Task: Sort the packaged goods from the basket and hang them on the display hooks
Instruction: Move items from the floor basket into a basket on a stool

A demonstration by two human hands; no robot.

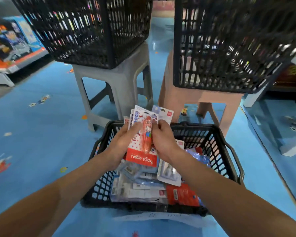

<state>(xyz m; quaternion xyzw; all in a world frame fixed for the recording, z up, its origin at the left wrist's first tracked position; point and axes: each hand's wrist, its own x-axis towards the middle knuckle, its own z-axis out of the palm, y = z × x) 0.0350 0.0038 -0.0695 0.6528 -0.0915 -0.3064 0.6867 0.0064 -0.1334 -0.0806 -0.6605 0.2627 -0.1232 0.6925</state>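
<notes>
Together, left hand [122, 142] and right hand [163, 141] clasp a fan of carded packs [162, 114], Hello Kitty pen pack [141, 159] foremost, from 9 and 3 o'clock, fingers curled round its edges, above the black basket [226, 152] of goods.

Glossy blue floor [32, 130], grey stool [123, 77], pink stool [203, 98], stocked shelf [9, 53] left
</notes>
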